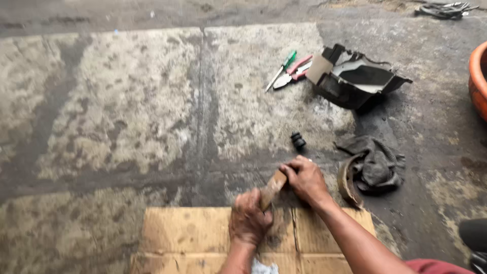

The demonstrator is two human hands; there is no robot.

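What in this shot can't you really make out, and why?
- Head view: the brown flat piece held by the left hand and right hand is motion-blurred and partly covered by fingers; its kind is unclear.
- Orange tub: cut off by the right edge.
- Tangle of dark items at the top: too small and far.
- Curved rusty part: half hidden by the dark rag.

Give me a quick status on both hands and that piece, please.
Left hand and right hand both gripping the brown strip over the cardboard. Small black part and curved rusty piece lie close by.
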